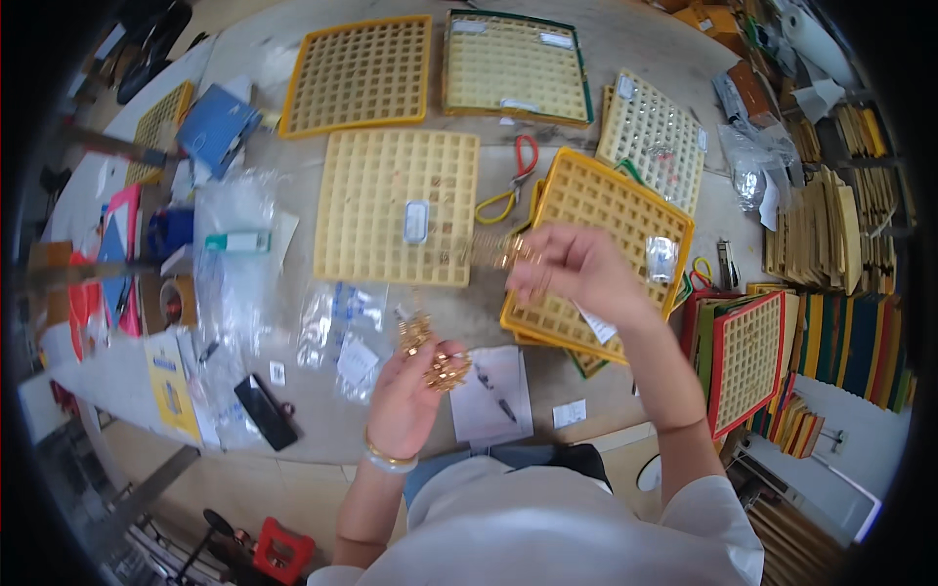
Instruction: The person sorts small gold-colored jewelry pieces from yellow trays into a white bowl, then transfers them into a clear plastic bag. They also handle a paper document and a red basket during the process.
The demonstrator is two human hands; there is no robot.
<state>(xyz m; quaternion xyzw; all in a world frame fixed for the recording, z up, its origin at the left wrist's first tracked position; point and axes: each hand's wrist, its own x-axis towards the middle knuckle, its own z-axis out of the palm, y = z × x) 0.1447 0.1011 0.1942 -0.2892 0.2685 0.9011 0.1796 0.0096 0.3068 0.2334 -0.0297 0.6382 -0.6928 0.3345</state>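
My left hand (403, 398), with a gold bangle and a pale bangle at its wrist, is closed around a bunch of small gold-coloured metal pieces (445, 371). They look ring-like, but their exact kind cannot be made out. Higher up and to the right, my right hand (586, 273) pinches more gold-coloured pieces (503, 251), blurred by motion. These hang by the right edge of a cream compartment tray (332, 220), which has a label and a few dark or gold spots in its right-hand cells. Beneath my right hand lies a yellow-rimmed compartment tray (547, 190) holding a small clear bag (661, 259).
More compartment trays (358, 73) line the far side. A tool with red and yellow looped handles (515, 186) lies between trays. Nearer me are paper (469, 410), a pen (495, 393), a phone (266, 412) and plastic bags (337, 322). Upright folders (826, 230) fill the right side.
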